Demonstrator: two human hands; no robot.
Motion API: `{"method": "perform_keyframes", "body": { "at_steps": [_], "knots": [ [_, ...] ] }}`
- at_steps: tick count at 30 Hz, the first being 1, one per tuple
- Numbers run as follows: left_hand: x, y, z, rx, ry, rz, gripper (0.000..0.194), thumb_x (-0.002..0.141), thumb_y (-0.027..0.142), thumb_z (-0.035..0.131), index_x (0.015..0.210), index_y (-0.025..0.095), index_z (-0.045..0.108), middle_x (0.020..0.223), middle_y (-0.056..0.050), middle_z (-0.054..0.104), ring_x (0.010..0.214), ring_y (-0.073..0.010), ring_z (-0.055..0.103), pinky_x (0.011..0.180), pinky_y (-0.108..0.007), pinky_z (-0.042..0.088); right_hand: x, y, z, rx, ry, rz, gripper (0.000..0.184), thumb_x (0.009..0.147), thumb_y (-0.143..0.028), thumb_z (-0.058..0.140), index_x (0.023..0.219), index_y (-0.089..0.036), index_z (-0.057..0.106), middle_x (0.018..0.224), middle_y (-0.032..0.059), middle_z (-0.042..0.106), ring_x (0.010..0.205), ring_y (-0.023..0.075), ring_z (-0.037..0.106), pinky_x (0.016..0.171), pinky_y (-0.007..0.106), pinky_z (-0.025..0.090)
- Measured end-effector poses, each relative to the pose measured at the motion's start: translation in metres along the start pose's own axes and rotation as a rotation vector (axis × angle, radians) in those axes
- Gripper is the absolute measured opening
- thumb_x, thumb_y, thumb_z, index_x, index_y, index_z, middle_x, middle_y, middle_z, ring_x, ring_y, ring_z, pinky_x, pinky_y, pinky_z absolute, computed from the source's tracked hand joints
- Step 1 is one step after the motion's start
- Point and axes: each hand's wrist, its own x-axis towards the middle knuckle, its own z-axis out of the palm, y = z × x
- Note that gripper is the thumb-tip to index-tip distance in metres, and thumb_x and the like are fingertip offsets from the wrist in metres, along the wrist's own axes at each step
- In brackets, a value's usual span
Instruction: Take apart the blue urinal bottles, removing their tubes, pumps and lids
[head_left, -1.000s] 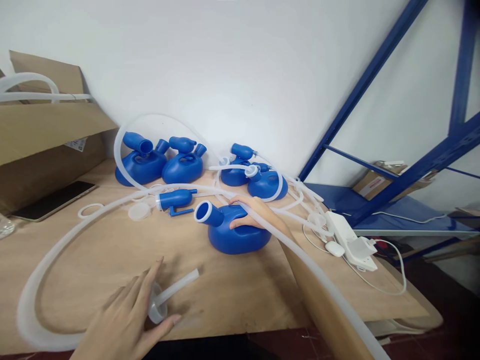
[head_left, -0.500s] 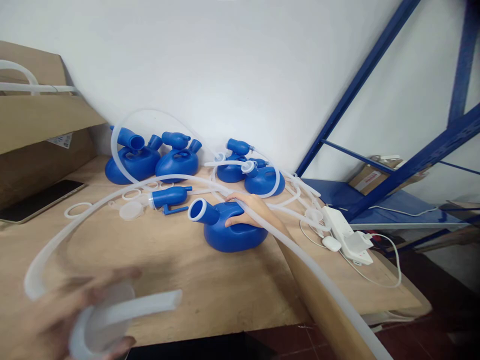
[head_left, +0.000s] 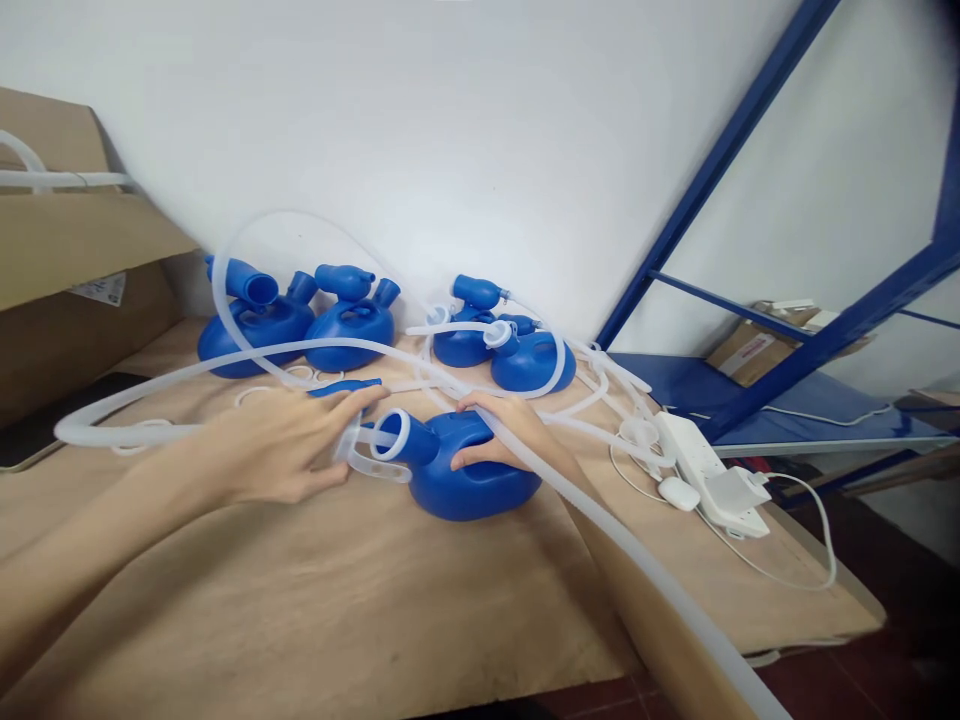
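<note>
My right hand point(head_left: 504, 432) is wrapped over the handle of a blue plastic urinal bottle point(head_left: 469, 492) on the table. The bottle's round neck, with a pale ring at its mouth, points up and left. My left hand point(head_left: 289, 452) holds a translucent cap point(head_left: 347, 442) by its sides, just left of that mouth. A clear strap point(head_left: 384, 470) hangs from the cap below the neck. My fingers hide most of the cap, and I cannot tell whether it touches the neck. A long translucent tube point(head_left: 622, 525) loops behind the left hand and passes over the right wrist.
Several more blue bottles point(head_left: 350, 335) stand along the wall, some with tubes. A blue spouted part point(head_left: 345, 387) lies behind my left hand. A phone point(head_left: 45, 445) and a cardboard box point(head_left: 97, 235) are at left. A white power strip point(head_left: 709, 480) and a blue shelf point(head_left: 787, 425) are at right.
My left hand has moved from the lower left, up and to the right, bringing the cap to the bottle's mouth. My right hand keeps its hold on the bottle.
</note>
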Motion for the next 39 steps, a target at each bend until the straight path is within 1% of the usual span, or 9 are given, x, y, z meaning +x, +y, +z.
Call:
{"method": "perform_keyframes", "body": {
  "at_steps": [3, 5, 9, 12, 14, 18, 24, 34, 39],
  "knots": [
    [0.013, 0.007, 0.017, 0.075, -0.005, 0.121, 0.073, 0.105, 0.049, 0.048, 0.168, 0.017, 0.028, 0.13, -0.016, 0.072, 0.081, -0.0259, 0.073, 0.06, -0.03, 0.045, 0.0, 0.001, 0.001, -0.011, -0.002, 0.001, 0.069, 0.057, -0.059, 0.102, 0.113, -0.027, 0.076, 0.109, 0.0024, 0.082, 0.103, 0.0289, 0.077, 0.095, 0.037, 0.055],
    [0.021, 0.004, 0.03, 0.117, 0.093, 0.225, 0.07, 0.108, 0.059, 0.044, 0.163, 0.015, 0.037, 0.125, -0.016, 0.072, 0.082, -0.0252, 0.073, 0.062, -0.031, 0.048, -0.001, 0.002, 0.001, -0.008, -0.003, 0.002, 0.071, 0.056, -0.059, 0.102, 0.114, -0.027, 0.076, 0.109, 0.0026, 0.082, 0.102, 0.0289, 0.077, 0.094, 0.037, 0.054],
    [0.027, -0.014, 0.055, 0.182, 0.333, 0.404, 0.055, 0.11, 0.062, 0.039, 0.137, 0.018, 0.059, 0.107, -0.011, 0.073, 0.074, -0.02, 0.069, 0.059, -0.028, 0.049, -0.004, 0.003, 0.001, -0.01, -0.016, -0.004, 0.07, 0.058, -0.059, 0.101, 0.116, -0.028, 0.076, 0.109, 0.0023, 0.082, 0.102, 0.0297, 0.077, 0.091, 0.036, 0.054],
    [0.027, -0.026, 0.063, 0.122, 0.365, 0.492, 0.043, 0.109, 0.058, 0.047, 0.116, 0.02, 0.066, 0.103, -0.011, 0.073, 0.08, -0.0213, 0.071, 0.061, -0.029, 0.054, -0.006, 0.004, 0.001, 0.003, -0.028, -0.02, 0.069, 0.06, -0.061, 0.1, 0.116, -0.03, 0.075, 0.109, 0.002, 0.082, 0.103, 0.0298, 0.077, 0.091, 0.036, 0.053],
    [0.025, -0.028, 0.061, -0.002, 0.371, 0.479, 0.041, 0.108, 0.057, 0.051, 0.116, 0.019, 0.066, 0.109, -0.013, 0.074, 0.087, -0.0233, 0.074, 0.068, -0.031, 0.06, -0.006, 0.005, 0.001, 0.002, -0.035, -0.018, 0.069, 0.061, -0.062, 0.099, 0.117, -0.031, 0.075, 0.111, 0.0023, 0.081, 0.105, 0.0301, 0.076, 0.092, 0.036, 0.053],
    [0.011, -0.024, 0.048, -0.197, 0.384, 0.373, 0.052, 0.108, 0.057, 0.052, 0.142, 0.017, 0.056, 0.121, -0.016, 0.074, 0.106, -0.0264, 0.076, 0.086, -0.035, 0.066, -0.004, 0.006, 0.001, -0.017, -0.042, -0.007, 0.071, 0.059, -0.06, 0.101, 0.118, -0.03, 0.074, 0.11, 0.0024, 0.081, 0.105, 0.0305, 0.076, 0.092, 0.037, 0.053],
    [-0.009, -0.018, 0.029, -0.244, 0.301, 0.312, 0.053, 0.112, 0.034, 0.05, 0.163, 0.023, 0.042, 0.143, -0.014, 0.069, 0.125, -0.0263, 0.071, 0.101, -0.036, 0.063, -0.004, 0.006, 0.003, -0.01, -0.03, -0.008, 0.071, 0.058, -0.059, 0.101, 0.116, -0.03, 0.075, 0.108, 0.0018, 0.081, 0.102, 0.0291, 0.076, 0.089, 0.035, 0.052],
    [0.01, -0.013, 0.005, 0.042, 0.217, 0.475, 0.059, 0.113, 0.033, 0.046, 0.165, 0.01, 0.031, 0.135, -0.025, 0.073, 0.104, -0.0297, 0.079, 0.074, -0.034, 0.065, -0.004, 0.004, 0.003, -0.039, -0.016, -0.025, 0.069, 0.06, -0.066, 0.098, 0.114, -0.03, 0.075, 0.105, 0.002, 0.081, 0.095, 0.0281, 0.076, 0.084, 0.035, 0.053],
    [0.021, -0.017, 0.001, 0.005, 0.182, 0.578, 0.06, 0.112, 0.035, 0.05, 0.165, 0.011, 0.034, 0.128, -0.023, 0.075, 0.098, -0.0281, 0.079, 0.08, -0.037, 0.064, -0.005, 0.004, 0.003, -0.089, -0.033, -0.03, 0.063, 0.062, -0.068, 0.095, 0.109, -0.03, 0.075, 0.095, 0.0007, 0.079, 0.088, 0.0261, 0.074, 0.075, 0.032, 0.05]
  ]
}}
